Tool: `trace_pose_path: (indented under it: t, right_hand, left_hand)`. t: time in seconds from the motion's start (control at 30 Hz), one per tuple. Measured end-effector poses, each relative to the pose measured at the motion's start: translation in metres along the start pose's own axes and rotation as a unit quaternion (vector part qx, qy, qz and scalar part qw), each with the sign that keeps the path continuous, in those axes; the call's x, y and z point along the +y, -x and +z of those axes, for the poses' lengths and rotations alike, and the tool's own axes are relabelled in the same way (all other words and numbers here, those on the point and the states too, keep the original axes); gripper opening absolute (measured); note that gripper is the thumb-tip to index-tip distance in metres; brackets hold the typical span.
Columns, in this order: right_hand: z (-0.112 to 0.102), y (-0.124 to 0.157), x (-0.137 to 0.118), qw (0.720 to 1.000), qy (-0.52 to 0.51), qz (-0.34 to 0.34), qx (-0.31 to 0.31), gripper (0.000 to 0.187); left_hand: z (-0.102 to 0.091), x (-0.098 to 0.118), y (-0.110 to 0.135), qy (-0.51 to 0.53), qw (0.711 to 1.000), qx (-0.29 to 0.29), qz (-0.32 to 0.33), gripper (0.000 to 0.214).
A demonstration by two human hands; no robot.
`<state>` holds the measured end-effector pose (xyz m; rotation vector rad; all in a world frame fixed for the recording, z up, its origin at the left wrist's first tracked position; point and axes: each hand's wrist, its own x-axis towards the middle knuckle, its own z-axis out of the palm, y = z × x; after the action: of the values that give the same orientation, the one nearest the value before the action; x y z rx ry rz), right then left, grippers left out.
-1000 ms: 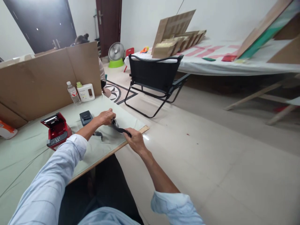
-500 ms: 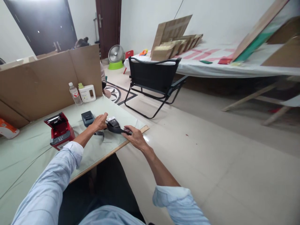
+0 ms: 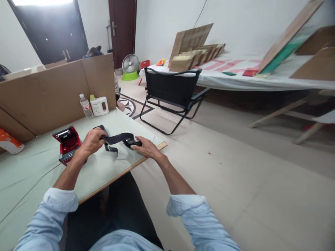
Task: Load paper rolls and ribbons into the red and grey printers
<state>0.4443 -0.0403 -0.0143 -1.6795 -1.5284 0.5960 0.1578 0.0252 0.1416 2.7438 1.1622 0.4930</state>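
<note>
My left hand [image 3: 92,142] is closed round one end of a black strap [image 3: 117,138], just above the pale green table [image 3: 39,164]. My right hand [image 3: 145,146] rests with bent fingers on the strap's other end, where a dark buckle-like part [image 3: 132,142] lies near the table's right corner. The strap stretches between both hands, and a loose loop [image 3: 111,149] of it hangs down onto the table. A dark small device [image 3: 102,129] sits partly hidden behind my left hand. A red label printer [image 3: 67,142] with its lid up stands just left of that hand.
A water bottle [image 3: 86,106] and a white jug [image 3: 100,105] stand at the table's far edge before a cardboard screen [image 3: 49,94], with a person's head behind it. A black folding chair [image 3: 171,96], a fan [image 3: 130,63] and a long table with cardboard [image 3: 251,75] lie beyond.
My left hand has moved left and nearer to me, pulling the black strap out taut. My right hand has slid a little left and now presses on the strap's buckle end.
</note>
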Motion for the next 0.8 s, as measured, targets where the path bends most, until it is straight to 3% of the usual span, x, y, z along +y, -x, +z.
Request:
trace_pose_path:
  t: [0.07, 0.13, 0.23, 0.3, 0.47, 0.57, 0.63, 0.7, 0.8]
  right_hand:
    - [-0.002, -0.002, 0.0, 0.999, 0.01, -0.019, -0.025, 0.044]
    - [-0.005, -0.001, 0.0, 0.999, 0.019, -0.024, -0.018, 0.048]
    - [-0.006, 0.003, -0.015, 0.997, 0.014, -0.037, 0.06, 0.061]
    - [0.0, 0.005, -0.04, 0.992, -0.036, -0.085, 0.085, 0.061]
    - [0.043, 0.009, -0.129, 0.95, -0.245, -0.176, -0.082, 0.055]
    - [0.072, 0.008, -0.168, 0.928, -0.277, -0.221, -0.116, 0.037]
    - [0.086, 0.005, -0.183, 0.92, -0.268, -0.258, -0.125, 0.023]
    - [0.096, 0.0, -0.191, 0.914, -0.245, -0.292, -0.137, 0.022]
    - [0.109, -0.004, -0.198, 0.914, -0.173, -0.346, -0.121, 0.044]
  left_hand:
    - [-0.016, -0.008, 0.021, 0.044, 0.998, 0.039, -0.002, 0.023]
    - [-0.028, -0.017, 0.042, 0.087, 0.993, 0.076, -0.008, 0.023]
    - [-0.038, -0.031, 0.067, 0.14, 0.983, 0.115, -0.023, 0.022]
    - [-0.039, -0.039, 0.08, 0.171, 0.976, 0.129, -0.034, 0.021]
    - [-0.03, -0.051, 0.102, 0.233, 0.958, 0.155, -0.057, 0.021]
    - [-0.027, -0.054, 0.115, 0.254, 0.952, 0.156, -0.074, 0.022]
    - [-0.029, -0.057, 0.125, 0.271, 0.946, 0.156, -0.088, 0.021]
    - [-0.034, -0.062, 0.134, 0.288, 0.937, 0.169, -0.104, 0.021]
    - [-0.04, -0.071, 0.143, 0.315, 0.911, 0.218, -0.153, 0.026]
